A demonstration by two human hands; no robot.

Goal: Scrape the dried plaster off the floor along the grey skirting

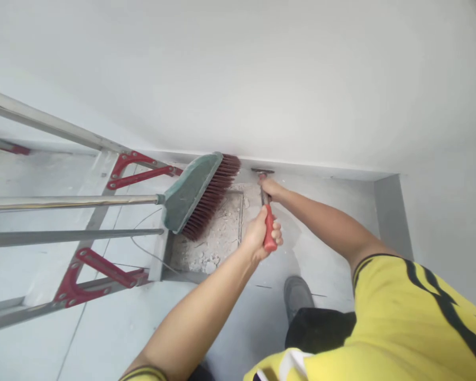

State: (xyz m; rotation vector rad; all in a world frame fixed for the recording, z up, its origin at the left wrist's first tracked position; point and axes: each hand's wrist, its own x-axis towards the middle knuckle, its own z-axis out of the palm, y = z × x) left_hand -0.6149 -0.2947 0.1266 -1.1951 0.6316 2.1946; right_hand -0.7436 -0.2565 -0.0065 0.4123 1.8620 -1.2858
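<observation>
My left hand (258,234) is closed around the red grip of a hammer (268,228). The hammer's metal shaft runs up to its head (262,171), which sits against the base of the white wall. My right hand (270,187) holds the shaft just below the head, arm stretched out from a yellow sleeve. Both hands hover over a patch of broken floor with rubble (214,238).
A broom (200,193) with a green head and dark red bristles leans left of the hammer, its metal handle running left. A folded aluminium ladder (91,211) with red braces lies at the left. My grey shoe (297,296) stands on the grey floor below.
</observation>
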